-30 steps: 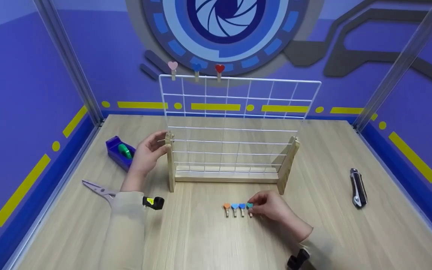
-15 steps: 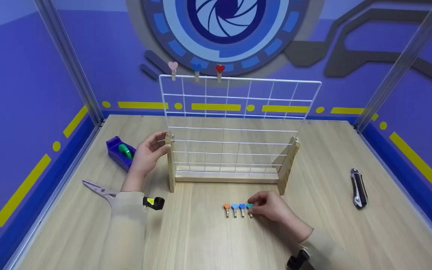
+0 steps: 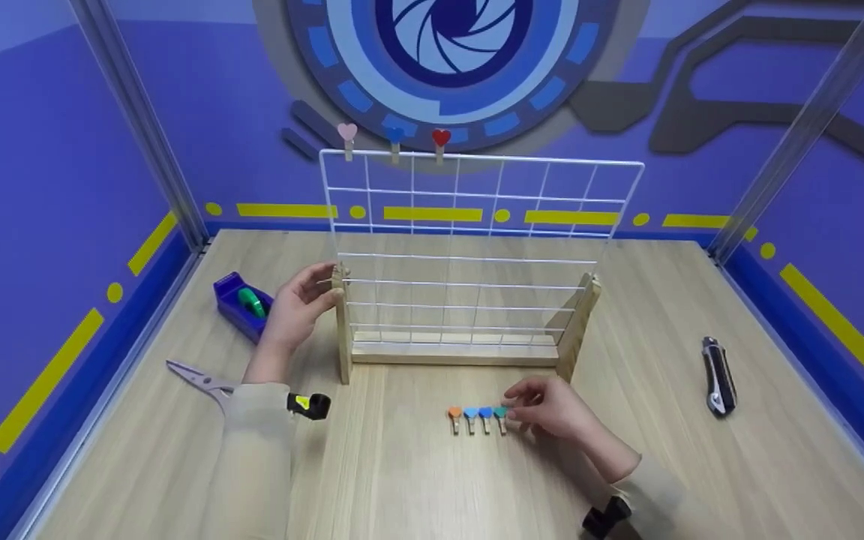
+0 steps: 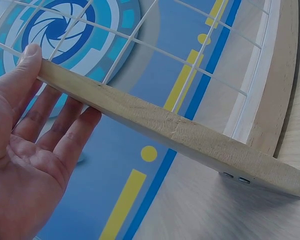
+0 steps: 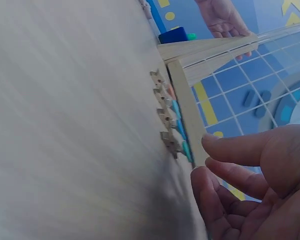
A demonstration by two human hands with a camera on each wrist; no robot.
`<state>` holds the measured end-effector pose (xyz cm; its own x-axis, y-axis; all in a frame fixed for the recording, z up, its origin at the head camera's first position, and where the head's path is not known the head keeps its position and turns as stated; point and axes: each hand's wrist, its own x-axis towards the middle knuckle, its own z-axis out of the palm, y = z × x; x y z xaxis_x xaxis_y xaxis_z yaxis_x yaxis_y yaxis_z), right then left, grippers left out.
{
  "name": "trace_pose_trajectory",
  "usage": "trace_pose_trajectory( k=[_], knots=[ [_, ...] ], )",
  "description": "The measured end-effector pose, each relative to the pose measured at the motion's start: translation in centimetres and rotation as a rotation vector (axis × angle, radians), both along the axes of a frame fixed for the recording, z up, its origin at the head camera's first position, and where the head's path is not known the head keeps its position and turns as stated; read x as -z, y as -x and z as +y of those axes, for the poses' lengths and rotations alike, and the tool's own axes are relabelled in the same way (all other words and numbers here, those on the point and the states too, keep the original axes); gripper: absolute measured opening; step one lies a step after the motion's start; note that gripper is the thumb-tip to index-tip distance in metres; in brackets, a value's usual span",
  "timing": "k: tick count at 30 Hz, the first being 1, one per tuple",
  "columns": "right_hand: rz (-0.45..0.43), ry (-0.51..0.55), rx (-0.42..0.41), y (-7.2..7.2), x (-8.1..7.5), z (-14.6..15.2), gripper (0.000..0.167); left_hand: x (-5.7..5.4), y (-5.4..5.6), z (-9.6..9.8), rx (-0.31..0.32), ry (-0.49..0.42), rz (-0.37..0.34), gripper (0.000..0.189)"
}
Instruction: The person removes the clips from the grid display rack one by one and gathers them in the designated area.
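A white wire grid rack (image 3: 477,283) stands upright in a wooden stand (image 3: 453,358). My left hand (image 3: 294,313) holds the stand's left post (image 4: 155,117), thumb on one side and fingers on the other. Pink (image 3: 347,132), blue (image 3: 394,136) and red (image 3: 441,137) heart clothespins are clipped along the rack's top wire. On the table lies a row of heart clothespins: orange (image 3: 455,413), light blue (image 3: 471,413), blue (image 3: 486,412) and green (image 3: 501,413). Just right of the green one is my right hand (image 3: 556,409), thumb and fingers apart, nothing between them in the right wrist view.
A purple tape dispenser (image 3: 235,307) with a green roll sits behind my left forearm. Scissors (image 3: 199,380) lie partly under that sleeve. Far right lies a utility knife (image 3: 718,377). Patterned blue walls and metal corner posts enclose the table.
My right hand has let go of the green heart clothespin and moved slightly right. The clothespin stays at the right end of the row. The left hand keeps its hold on the post.
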<state>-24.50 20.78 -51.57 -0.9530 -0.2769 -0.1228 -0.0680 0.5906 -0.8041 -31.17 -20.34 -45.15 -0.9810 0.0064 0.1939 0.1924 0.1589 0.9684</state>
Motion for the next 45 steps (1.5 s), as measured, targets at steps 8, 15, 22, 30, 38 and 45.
trace_pose_trajectory(
  k=[8,15,22,30,38,45],
  knots=[
    [0.113,0.026,-0.025,0.5,-2.6,0.7,0.022,0.0,0.1,0.0,0.020,-0.018,0.030,0.047],
    [0.159,0.083,-0.038,0.8,-5.1,0.5,0.021,0.1,0.0,0.0,-0.005,-0.023,-0.003,0.047],
    [0.221,0.123,-0.047,1.3,-7.7,0.1,0.020,0.1,0.0,0.0,-0.008,-0.012,-0.011,0.049],
    [0.321,0.131,-0.052,1.4,-12.0,-0.9,0.022,0.1,0.0,0.0,-0.001,-0.007,0.009,0.048],
    [0.393,0.148,-0.035,1.6,-16.2,-2.3,0.023,0.1,0.1,0.0,0.002,-0.003,0.018,0.049],
    [0.481,0.181,-0.031,2.5,-19.6,-3.3,0.023,0.1,0.0,0.0,-0.003,-0.004,0.009,0.048]
  ],
)
